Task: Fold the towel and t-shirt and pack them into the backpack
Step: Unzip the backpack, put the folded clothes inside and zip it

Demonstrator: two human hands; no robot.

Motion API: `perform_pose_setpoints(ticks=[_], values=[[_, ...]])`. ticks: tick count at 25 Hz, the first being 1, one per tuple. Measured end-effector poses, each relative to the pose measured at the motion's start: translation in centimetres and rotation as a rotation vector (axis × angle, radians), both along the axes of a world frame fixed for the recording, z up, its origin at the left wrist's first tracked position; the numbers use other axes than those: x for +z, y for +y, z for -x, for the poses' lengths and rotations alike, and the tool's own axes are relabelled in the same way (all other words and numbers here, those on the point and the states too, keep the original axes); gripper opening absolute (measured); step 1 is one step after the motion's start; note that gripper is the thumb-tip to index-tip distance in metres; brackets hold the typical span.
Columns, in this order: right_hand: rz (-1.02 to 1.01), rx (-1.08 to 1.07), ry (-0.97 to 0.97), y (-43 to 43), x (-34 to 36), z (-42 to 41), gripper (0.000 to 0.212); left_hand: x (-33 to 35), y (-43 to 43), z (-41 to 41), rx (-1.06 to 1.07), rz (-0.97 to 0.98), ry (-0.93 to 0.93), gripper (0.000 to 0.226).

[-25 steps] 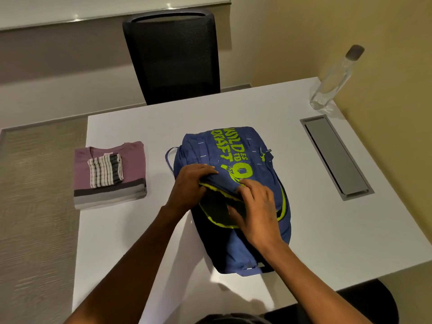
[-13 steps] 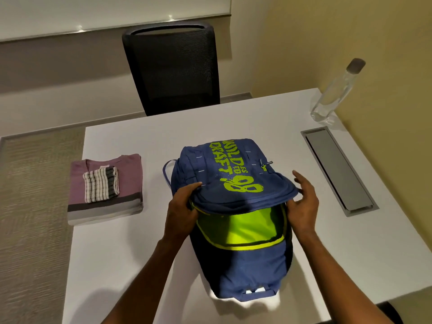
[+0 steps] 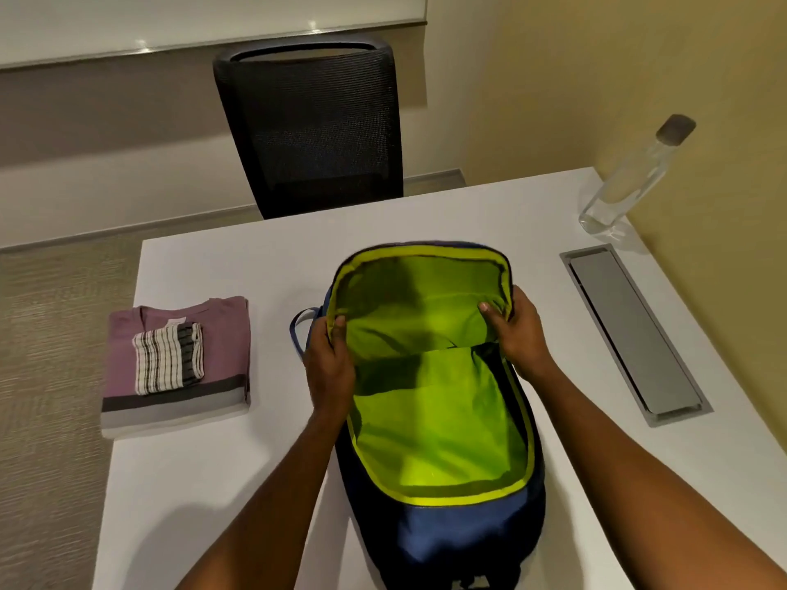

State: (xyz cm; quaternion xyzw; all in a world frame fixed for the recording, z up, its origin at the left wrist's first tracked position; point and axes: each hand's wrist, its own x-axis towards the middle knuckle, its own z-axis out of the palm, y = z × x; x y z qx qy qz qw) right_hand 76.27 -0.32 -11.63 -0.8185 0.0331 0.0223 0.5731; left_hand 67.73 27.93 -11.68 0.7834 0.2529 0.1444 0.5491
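A blue backpack (image 3: 443,542) lies on the white table (image 3: 238,483) with its front flap thrown back, showing the lime-green lining (image 3: 438,427) of an empty main compartment. My left hand (image 3: 328,368) grips the flap's left edge, thumb inside. My right hand (image 3: 517,330) grips the flap's right edge the same way. To the left lies a folded mauve t-shirt (image 3: 221,334) with grey and dark bands. A small folded striped towel (image 3: 168,359) rests on top of it.
A black mesh chair (image 3: 315,134) stands behind the table's far edge. A clear bottle (image 3: 634,176) stands at the far right corner. A grey cable hatch (image 3: 634,334) is set into the table on the right. A yellow wall runs along the right.
Both hands have lifted the backpack's front flap up and back, away from me. The green interior, first a narrow gap, is now wide open. The clothes have not moved.
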Motion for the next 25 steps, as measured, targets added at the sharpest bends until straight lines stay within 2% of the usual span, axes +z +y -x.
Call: perform_pose_setpoints(ticks=[3,6,8,10,11,12,14,15,18,21,25], values=[[0.064,-0.104,-0.022,1.4,-1.1,-2.2,0.029,-0.3,0.3,-1.8,0.091,-0.048,0.074,0.027],[0.175,-0.166,-0.025,2.2,-2.3,-3.5,0.037,-1.4,1.0,-3.4,0.140,-0.117,0.167,0.022],[0.330,-0.121,-0.102,2.7,-2.9,-4.1,0.049,-1.8,1.2,-4.4,0.073,-0.299,0.241,0.065],[0.480,-0.026,-0.184,3.6,-2.7,-5.1,0.056,-1.7,1.5,-5.8,-0.169,-0.611,0.208,0.097],[0.561,0.062,-0.220,4.1,-2.7,-5.8,0.054,-1.6,1.5,-6.7,-0.326,-0.725,0.170,0.097],[0.676,0.180,-0.255,4.5,-2.9,-6.3,0.056,-1.6,1.5,-7.6,-0.453,-0.776,0.147,0.087],[0.855,0.388,-0.213,4.8,-3.9,-7.0,0.065,-2.4,1.7,-8.9,-0.553,-0.756,0.189,0.059],[0.877,0.443,-0.131,4.6,-4.3,-7.3,0.068,-3.1,2.0,-9.2,-0.564,-0.721,0.243,0.056],[0.873,0.538,0.093,4.1,-5.0,-8.2,0.062,-4.9,2.7,-9.5,-0.600,-0.600,0.361,0.058],[0.880,0.587,0.192,4.2,-4.4,-9.0,0.060,-5.3,3.3,-10.0,-0.617,-0.536,0.373,0.058],[0.997,0.579,0.168,4.3,-2.6,-8.4,0.064,-4.4,3.2,-9.2,-0.637,-0.579,0.359,0.057]])
